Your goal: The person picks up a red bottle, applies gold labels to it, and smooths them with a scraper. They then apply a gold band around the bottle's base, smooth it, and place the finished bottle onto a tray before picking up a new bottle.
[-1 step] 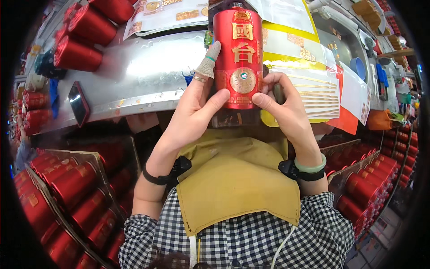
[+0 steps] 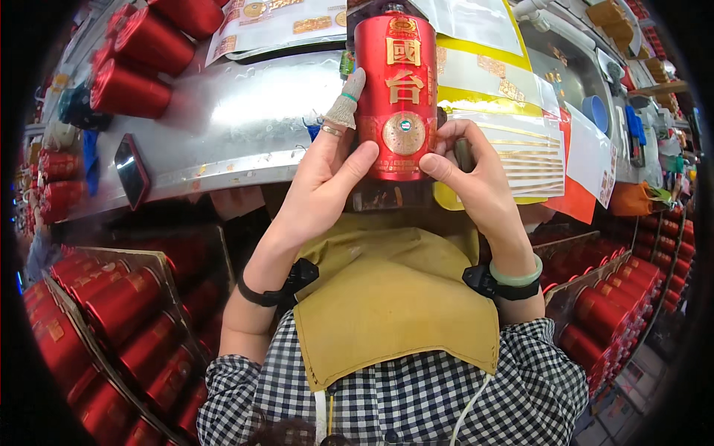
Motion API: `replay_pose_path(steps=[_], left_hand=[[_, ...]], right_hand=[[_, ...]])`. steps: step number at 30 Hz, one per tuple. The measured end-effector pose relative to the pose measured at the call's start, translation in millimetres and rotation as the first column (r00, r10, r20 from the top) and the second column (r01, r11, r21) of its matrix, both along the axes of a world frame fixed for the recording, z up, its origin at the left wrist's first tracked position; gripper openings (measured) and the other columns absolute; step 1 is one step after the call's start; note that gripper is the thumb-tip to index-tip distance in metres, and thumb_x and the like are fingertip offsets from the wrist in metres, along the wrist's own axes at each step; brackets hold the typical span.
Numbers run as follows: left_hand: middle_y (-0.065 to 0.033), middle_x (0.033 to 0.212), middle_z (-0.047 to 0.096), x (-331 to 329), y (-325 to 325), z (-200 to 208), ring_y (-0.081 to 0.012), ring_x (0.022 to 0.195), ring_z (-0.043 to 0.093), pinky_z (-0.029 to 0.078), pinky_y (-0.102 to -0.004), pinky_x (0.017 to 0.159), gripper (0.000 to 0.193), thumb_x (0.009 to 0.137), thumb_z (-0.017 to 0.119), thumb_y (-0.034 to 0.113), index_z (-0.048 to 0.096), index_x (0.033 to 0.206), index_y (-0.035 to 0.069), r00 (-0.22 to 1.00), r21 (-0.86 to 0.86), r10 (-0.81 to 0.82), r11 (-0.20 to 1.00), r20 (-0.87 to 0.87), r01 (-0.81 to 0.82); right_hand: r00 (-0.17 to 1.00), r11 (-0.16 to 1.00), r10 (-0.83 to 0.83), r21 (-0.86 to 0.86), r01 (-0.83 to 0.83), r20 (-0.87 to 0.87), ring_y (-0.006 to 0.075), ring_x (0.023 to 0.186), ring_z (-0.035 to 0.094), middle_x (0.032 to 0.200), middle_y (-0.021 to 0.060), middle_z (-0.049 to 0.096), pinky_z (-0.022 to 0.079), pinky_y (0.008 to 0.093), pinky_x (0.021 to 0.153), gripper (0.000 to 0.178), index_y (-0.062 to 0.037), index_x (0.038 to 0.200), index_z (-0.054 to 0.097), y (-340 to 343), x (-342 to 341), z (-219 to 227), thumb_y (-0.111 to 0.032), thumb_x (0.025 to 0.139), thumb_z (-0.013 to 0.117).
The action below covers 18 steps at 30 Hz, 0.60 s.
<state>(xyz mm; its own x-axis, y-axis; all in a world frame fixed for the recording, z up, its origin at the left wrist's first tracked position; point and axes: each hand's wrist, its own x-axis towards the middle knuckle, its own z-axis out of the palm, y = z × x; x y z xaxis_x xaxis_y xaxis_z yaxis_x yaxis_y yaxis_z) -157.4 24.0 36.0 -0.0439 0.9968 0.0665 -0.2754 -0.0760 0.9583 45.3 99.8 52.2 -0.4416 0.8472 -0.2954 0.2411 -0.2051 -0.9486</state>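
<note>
Head view, only one here. Your left hand point(image 2: 327, 167) and right hand point(image 2: 476, 167) are apart from each other, both closed on the red bottle point(image 2: 395, 100), one per side. It's just in front of you at the near edge of the metal table point(image 2: 245, 160), neck pointing away, gold lettering and round gold medallion point(image 2: 404, 134) facing up. Can't tell whether the table carries any of its weight; the underside is hidden.

Left: thumb on the lower left of the face, index in a knitted finger cover point(image 2: 343, 109) along the side. Right: thumb at the lower right corner, fingers curled at the side. There's a dark grey-green piece point(image 2: 462, 154) at those fingers; can't make out what it is.

Risks, my read:
- Slip or roll. The surface looks glossy and round, and your thumbs sit low. If the table isn't taking weight, a loose grip on one side could let it twist or drop off the near edge.
- Scuffing. Your right thumb is near the medallion; dragging it, or rubbing with the knit, could lift or smear gold trim if it isn't bonded well.
- Snagging. The sheet of gold strips point(image 2: 529, 167) is just beside your right hand. A wide elbow or wrist swing could crease it or pull it along.
- Knock-on. The phone point(image 2: 132, 172) is at the table's left front edge; a sweep that far left could tip it off.
</note>
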Motion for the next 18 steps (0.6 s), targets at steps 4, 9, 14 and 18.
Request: replay_pose_path(steps=[4, 9, 14, 18], left_hand=[[-0.0136, 0.172, 0.019, 0, 0, -7, -0.0231, 0.156, 0.024, 0.021, -0.0403, 0.127, 0.083, 0.101, 0.061, 0.001, 0.010, 0.167, 0.002, 0.996, 0.016, 0.005, 1.000, -0.090, -0.003], [-0.0153, 0.171, 0.020, -7, 2, -2, -0.0235, 0.156, 0.026, 0.023, -0.0409, 0.127, 0.085, 0.100, 0.062, -0.001, 0.011, 0.167, 0.002, 1.000, -0.021, 0.001, 1.000, -0.012, -0.001], [-0.0142, 0.170, 0.023, -11, 2, -4, -0.0240, 0.153, 0.030, 0.025, -0.0411, 0.127, 0.088, 0.098, 0.064, -0.004, 0.010, 0.167, 0.001, 0.998, 0.013, -0.048, 0.999, 0.028, 0.048], [-0.0143, 0.169, 0.023, -11, 4, 0, -0.0245, 0.153, 0.031, 0.026, -0.0412, 0.127, 0.092, 0.094, 0.066, -0.007, 0.009, 0.166, 0.001, 0.992, -0.020, -0.035, 0.999, 0.117, 0.038]], right_hand=[[1.000, 0.999, 0.027, 0.023, -0.028, 0.015, 0.0056, 0.086, 0.051, 0.095, -0.0026, 0.057, 0.044, 0.0224, 0.077, 0.040, -0.0046, 0.113, 0.058, 2, 1, 0, -0.019, 0.088, 0.085], [0.998, 0.999, 0.053, -0.003, -0.053, 0.038, 0.0051, 0.090, 0.051, 0.097, -0.0025, 0.056, 0.043, 0.0212, 0.081, 0.039, -0.0054, 0.114, 0.057, 3, 1, 0, -0.017, 0.090, 0.084], [1.000, 1.000, 0.000, 0.014, 0.001, -0.016, 0.0060, 0.081, 0.052, 0.092, -0.0020, 0.059, 0.045, 0.0231, 0.070, 0.042, -0.0038, 0.111, 0.060, 2, -1, -6, -0.020, 0.084, 0.087], [1.000, 1.000, 0.006, -0.019, -0.006, -0.008, 0.0058, 0.081, 0.052, 0.093, -0.0016, 0.059, 0.045, 0.0229, 0.070, 0.042, -0.0037, 0.111, 0.060, 3, -1, -3, -0.020, 0.084, 0.087]])
